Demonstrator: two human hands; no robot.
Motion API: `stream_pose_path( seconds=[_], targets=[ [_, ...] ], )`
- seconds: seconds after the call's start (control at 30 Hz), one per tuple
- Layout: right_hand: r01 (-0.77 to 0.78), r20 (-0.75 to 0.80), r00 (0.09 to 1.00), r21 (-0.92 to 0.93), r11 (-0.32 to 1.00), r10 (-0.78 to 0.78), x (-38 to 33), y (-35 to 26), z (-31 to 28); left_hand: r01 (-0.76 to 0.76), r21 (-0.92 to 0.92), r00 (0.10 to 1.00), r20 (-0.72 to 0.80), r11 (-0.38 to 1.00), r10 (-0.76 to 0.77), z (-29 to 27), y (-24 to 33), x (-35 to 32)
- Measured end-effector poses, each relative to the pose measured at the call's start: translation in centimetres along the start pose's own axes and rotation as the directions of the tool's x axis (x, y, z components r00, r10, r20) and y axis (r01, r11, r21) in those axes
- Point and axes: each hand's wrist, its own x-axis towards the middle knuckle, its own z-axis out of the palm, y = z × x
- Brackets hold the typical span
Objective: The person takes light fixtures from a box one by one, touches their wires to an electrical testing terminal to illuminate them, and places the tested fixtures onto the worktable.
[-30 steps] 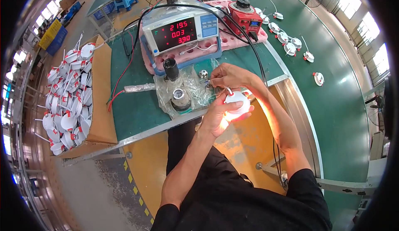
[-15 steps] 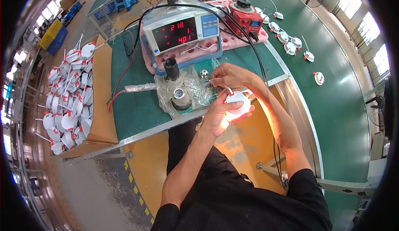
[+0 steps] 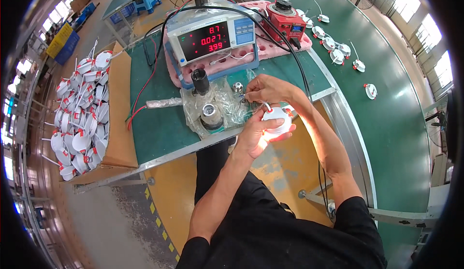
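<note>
My left hand (image 3: 253, 134) holds a round white downlight (image 3: 278, 120) face down at the bench's front edge; the lamp glows onto my palm and the floor below. My right hand (image 3: 267, 88) pinches the lamp's thin wire lead beside a small metal socket (image 3: 237, 88) on a clear plastic sheet (image 3: 217, 105). A black cylinder (image 3: 200, 81) and a grey round fixture (image 3: 211, 116) stand on that sheet just left of my hands. Behind them a blue-and-white meter (image 3: 212, 39) shows red digits.
A cardboard box (image 3: 121, 124) at the left holds several white downlights (image 3: 79, 109) with red clips. A red transformer unit (image 3: 284, 21) sits on pink foam at the back. More downlights (image 3: 338, 51) lie on the green belt at the right. Black and red cables (image 3: 145, 82) cross the green mat.
The digits on the meter have changed between frames. My hands and the lit lamp stay in nearly the same place.
</note>
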Motion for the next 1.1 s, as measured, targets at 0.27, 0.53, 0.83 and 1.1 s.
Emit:
stream_pose_path(
  seconds=[0.27,0.53,0.83,1.1],
  targets=[
    [0.061,-0.01,0.998,-0.041,0.997,-0.061,0.5,0.5,0.2,0.022,0.065,0.999,0.026,0.998,-0.024,-0.8,-0.1,0.1],
    [0.095,-0.027,0.995,-0.071,0.993,-0.097,0.5,0.9,0.3,0.008,-0.009,1.0,0.012,1.0,-0.008,-0.7,-0.3,0.2],
    [0.151,-0.269,0.949,-0.071,0.986,-0.165,-2.9,4.0,-0.2,-0.065,0.292,0.997,-0.015,0.954,0.073,0.0,-0.4,-2.9],
    [0.243,-0.96,0.098,0.28,0.929,0.263,-19.7,9.6,-10.1,-0.094,0.525,0.984,-0.079,0.846,0.158,-2.5,-0.6,-11.6]
  ],
)
